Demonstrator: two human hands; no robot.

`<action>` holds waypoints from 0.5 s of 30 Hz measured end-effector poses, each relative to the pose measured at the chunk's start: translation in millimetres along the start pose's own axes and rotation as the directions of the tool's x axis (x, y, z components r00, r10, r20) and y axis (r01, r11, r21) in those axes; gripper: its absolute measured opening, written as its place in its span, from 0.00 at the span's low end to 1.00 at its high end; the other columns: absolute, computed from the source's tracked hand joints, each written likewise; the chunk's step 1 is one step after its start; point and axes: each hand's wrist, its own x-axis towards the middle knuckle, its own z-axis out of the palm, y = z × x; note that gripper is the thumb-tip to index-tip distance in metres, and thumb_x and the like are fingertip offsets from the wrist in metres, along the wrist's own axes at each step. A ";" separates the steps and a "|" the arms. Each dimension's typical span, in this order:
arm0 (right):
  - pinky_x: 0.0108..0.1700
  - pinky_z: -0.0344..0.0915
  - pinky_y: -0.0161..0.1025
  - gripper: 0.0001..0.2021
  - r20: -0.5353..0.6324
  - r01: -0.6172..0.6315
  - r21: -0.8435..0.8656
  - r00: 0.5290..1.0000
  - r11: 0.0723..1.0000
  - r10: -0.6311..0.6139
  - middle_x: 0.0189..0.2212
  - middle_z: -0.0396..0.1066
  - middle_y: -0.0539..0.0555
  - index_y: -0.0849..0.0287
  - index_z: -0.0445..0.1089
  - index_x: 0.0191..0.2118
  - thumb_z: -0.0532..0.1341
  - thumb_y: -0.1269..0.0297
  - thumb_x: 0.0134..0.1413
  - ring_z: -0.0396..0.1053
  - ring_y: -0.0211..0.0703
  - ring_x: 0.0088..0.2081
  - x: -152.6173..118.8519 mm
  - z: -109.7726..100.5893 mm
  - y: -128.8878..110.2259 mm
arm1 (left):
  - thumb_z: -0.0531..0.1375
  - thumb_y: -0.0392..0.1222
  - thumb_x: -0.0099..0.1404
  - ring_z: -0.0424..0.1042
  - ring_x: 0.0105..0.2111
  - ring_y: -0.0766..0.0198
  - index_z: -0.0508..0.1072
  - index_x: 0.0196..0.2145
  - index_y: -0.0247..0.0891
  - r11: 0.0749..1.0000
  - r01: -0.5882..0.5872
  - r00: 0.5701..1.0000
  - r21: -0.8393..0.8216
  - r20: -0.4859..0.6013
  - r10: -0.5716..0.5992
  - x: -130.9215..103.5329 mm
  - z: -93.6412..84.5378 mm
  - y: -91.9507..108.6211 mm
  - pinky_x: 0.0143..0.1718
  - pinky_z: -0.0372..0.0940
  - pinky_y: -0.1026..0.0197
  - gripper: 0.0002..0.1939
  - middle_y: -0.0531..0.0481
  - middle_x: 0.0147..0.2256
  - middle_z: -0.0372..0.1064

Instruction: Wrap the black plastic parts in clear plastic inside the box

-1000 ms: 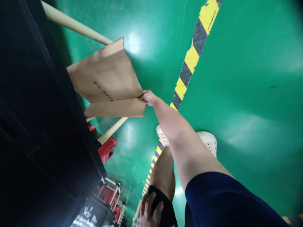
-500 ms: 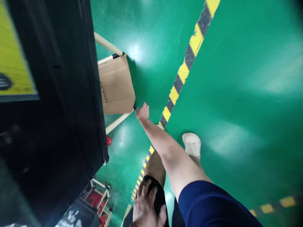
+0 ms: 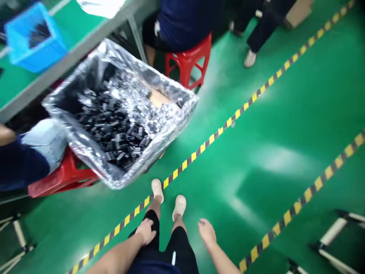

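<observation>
Right hand (half-curled) now at side

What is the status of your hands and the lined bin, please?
Left hand over dark shorts; right hand above floor. Lined bin ahead-left, black pieces inside. Red stools beside it.

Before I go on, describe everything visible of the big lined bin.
The bin is open and roughly rectangular, its shiny, plastic-looking liner folded over the rim. Small black pieces lie heaped inside, with a brown, cardboard-like piece toward the right. It sits beside the green-topped bench, near two red stools. Its base is hidden. Left hand and right hand are apart from it.
</observation>
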 end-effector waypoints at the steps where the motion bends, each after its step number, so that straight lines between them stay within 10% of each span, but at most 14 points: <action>1: 0.46 0.71 0.41 0.13 -0.013 0.030 -0.034 0.999 0.999 -0.031 0.51 0.66 0.54 0.51 0.70 0.47 0.63 0.56 0.58 0.68 0.44 0.51 -11.4 -7.7 -21.0 | 0.64 0.42 0.51 0.71 0.51 0.48 0.75 0.36 0.44 0.995 -0.009 1.000 -0.103 -0.022 0.007 -13.7 -13.2 1.7 0.56 0.60 0.49 0.12 0.45 0.44 0.74; 4: 0.48 0.70 0.43 0.11 -0.081 0.091 -0.131 0.991 0.987 -0.102 0.49 0.69 0.54 0.50 0.71 0.44 0.63 0.54 0.57 0.68 0.44 0.50 -36.5 -21.1 -72.9 | 0.63 0.44 0.56 0.74 0.39 0.53 0.73 0.31 0.44 0.955 -0.033 0.997 -0.295 -0.073 0.012 -52.7 -61.2 4.8 0.49 0.63 0.52 0.04 0.50 0.31 0.74; 8: 0.52 0.68 0.52 0.10 -0.153 0.253 -0.272 0.941 0.928 -0.302 0.37 0.74 0.53 0.48 0.73 0.38 0.61 0.54 0.49 0.73 0.49 0.42 -46.7 -2.5 -141.6 | 0.61 0.44 0.58 0.74 0.41 0.54 0.74 0.36 0.41 0.943 -0.067 0.981 -0.326 -0.196 0.002 -86.8 -128.4 -5.4 0.48 0.64 0.57 0.08 0.48 0.36 0.77; 12: 0.53 0.66 0.47 0.17 0.069 0.630 -0.439 0.735 0.641 -0.675 0.40 0.74 0.57 0.55 0.71 0.47 0.55 0.56 0.55 0.71 0.47 0.42 -34.8 59.0 -232.2 | 0.56 0.46 0.62 0.74 0.46 0.57 0.73 0.43 0.39 0.935 -0.103 0.946 -0.338 -0.324 -0.013 -100.3 -181.5 -25.8 0.50 0.64 0.59 0.14 0.45 0.45 0.76; 15: 0.57 0.62 0.44 0.18 0.241 0.692 -0.610 0.626 0.386 -0.742 0.45 0.71 0.60 0.61 0.69 0.51 0.53 0.63 0.58 0.67 0.47 0.48 -11.8 98.5 -299.5 | 0.54 0.51 0.62 0.74 0.46 0.56 0.73 0.45 0.38 0.888 -0.176 0.888 -0.424 -0.458 -0.043 -105.9 -208.1 -31.2 0.50 0.65 0.57 0.19 0.43 0.46 0.76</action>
